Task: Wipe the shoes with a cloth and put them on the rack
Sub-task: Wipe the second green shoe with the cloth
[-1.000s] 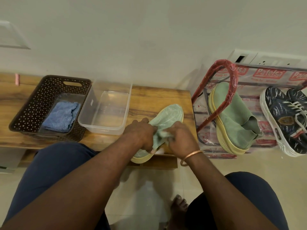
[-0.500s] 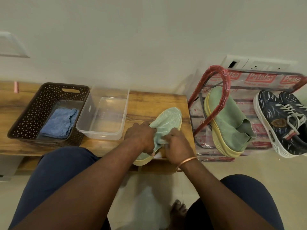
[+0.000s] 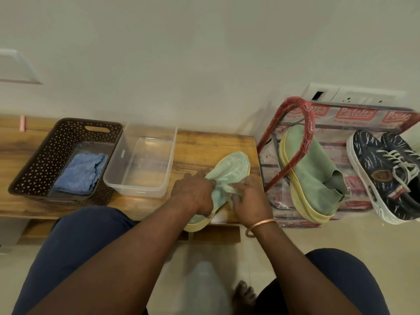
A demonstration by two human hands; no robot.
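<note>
A pale green slip-on shoe (image 3: 234,165) with a yellow sole lies on the wooden bench (image 3: 204,144), toe pointing away from me. My left hand (image 3: 193,193) grips its left side near the opening. My right hand (image 3: 248,201) pinches a bunched pale cloth (image 3: 225,189) against the shoe's upper; a white edge shows under that hand. The heel end is hidden by both hands. The matching green shoe (image 3: 311,176) leans on the red-framed rack (image 3: 305,123) to the right.
A dark sneaker pair (image 3: 386,173) with white laces sits on the rack's right side. On the bench to the left stand a clear plastic tub (image 3: 113,178) and a brown perforated basket (image 3: 56,144) holding a blue cloth (image 3: 79,173). My knees and a bare foot are below.
Both hands stay on the shoe at nearly the same spot. The right hand has shifted a little along the upper; the view has tilted slightly.
</note>
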